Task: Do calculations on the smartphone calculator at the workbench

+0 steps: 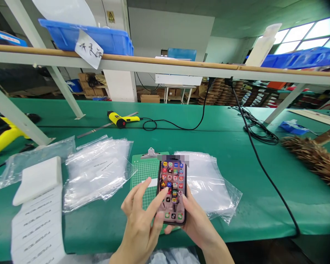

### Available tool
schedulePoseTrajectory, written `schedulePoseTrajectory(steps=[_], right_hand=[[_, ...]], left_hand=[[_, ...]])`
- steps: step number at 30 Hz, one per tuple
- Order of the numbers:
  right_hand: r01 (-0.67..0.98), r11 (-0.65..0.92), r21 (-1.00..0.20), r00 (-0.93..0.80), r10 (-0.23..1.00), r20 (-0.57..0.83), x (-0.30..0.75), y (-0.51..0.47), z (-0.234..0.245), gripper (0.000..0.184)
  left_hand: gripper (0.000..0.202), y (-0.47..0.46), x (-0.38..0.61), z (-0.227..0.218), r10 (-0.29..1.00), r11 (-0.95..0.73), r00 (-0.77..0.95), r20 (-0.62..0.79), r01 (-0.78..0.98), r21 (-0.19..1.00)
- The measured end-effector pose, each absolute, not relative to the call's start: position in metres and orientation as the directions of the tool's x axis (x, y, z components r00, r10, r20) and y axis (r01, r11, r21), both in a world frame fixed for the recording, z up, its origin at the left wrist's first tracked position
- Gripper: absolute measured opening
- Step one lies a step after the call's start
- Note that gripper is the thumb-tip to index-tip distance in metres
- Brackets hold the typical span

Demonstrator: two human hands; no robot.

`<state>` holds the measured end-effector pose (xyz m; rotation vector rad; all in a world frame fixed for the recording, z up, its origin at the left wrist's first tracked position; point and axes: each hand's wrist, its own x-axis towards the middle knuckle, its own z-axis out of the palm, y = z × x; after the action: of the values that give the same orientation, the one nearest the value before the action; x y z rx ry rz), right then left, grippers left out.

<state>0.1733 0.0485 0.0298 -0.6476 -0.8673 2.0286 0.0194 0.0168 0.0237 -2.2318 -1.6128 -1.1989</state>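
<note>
1. The left hand [140,222] has its fingers spread apart, gripping nothing; the index fingertip is at the glass of the phone [172,205], though contact or a slight hover cannot be told.
2. The right hand [200,227] has its fingers clamped on the phone, the thumb along its right edge and the others wrapped behind, partly hidden.
3. The phone, a slim dark-edged slab with rounded corners and a glossy lit screen of small square icons, is held upright in view, in front of the green clipboard [144,168].
4. The clipboard bears a fine white grid and a shiny metal clip [151,152] at its top.
5. On either side lie a left stack of bags [96,172] and a right stack of bags [203,176], both thin, clear, wrinkled plastic.
6. Further left, a matte white strip [38,229] printed with repeated dark lettering lies on the smooth green surface [258,198].
7. Beyond rests a yellow heat gun [117,119] of hard plastic; at far right, a brush [310,157] has coarse, straw-like bristles.
</note>
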Motion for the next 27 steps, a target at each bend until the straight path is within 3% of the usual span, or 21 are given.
schedulePoseTrajectory(steps=[10,13,18,23,27], right_hand=[[-0.617,-0.471,-0.63,-0.449,0.868,-0.21,0.169,0.047,0.032,0.059],[-0.624,-0.481,-0.616,-0.452,0.865,-0.218,0.17,0.048,0.031,0.058],[-0.558,-0.474,-0.681,-0.501,0.847,-0.178,0.173,0.049,0.03,0.062],[-0.534,-0.458,-0.711,-0.539,0.832,-0.132,0.173,0.049,0.03,0.059],[-0.53,-0.451,-0.718,-0.542,0.831,-0.122,0.173,0.048,0.029,0.055]], left_hand=[[0.041,0.017,0.029,0.022,0.732,-0.484,0.327,0.598,0.867,0.119],[0.041,0.015,0.029,0.022,0.719,-0.55,0.344,0.604,0.813,0.192],[0.042,0.015,0.018,0.019,0.76,-0.426,0.113,0.641,0.831,0.358],[0.041,0.019,0.011,0.02,0.795,-0.344,0.113,0.596,0.893,0.289],[0.043,0.018,0.008,0.021,0.79,-0.376,0.156,0.593,0.887,0.269]])
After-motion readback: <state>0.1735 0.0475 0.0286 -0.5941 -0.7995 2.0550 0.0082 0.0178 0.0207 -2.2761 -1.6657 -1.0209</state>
